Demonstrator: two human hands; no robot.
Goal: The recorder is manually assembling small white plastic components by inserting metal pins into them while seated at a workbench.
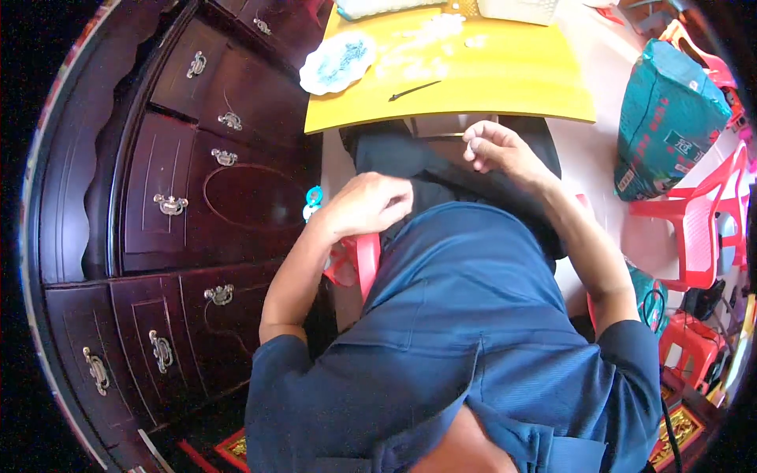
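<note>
Over my lap, to the left, my left hand (369, 203) is closed with its fingers curled down; whatever they may hold is hidden. My right hand (505, 154) is raised near the table's front edge, thumb and fingers pinched together. Anything in that pinch is too small to make out. Beyond both hands stands a yellow table (505, 91). A thin dark stick-like tool (415, 91) lies on it, behind scattered small white pieces (418, 67). A white scalloped plate (310, 77) with small blue bits in it sits at the table's left edge.
Dark wooden drawers (236, 189) with metal handles line the left side. A white basket (520, 9) stands at the table's far side. To the right, a large green bag (666, 118) rests by red plastic chairs (698, 236).
</note>
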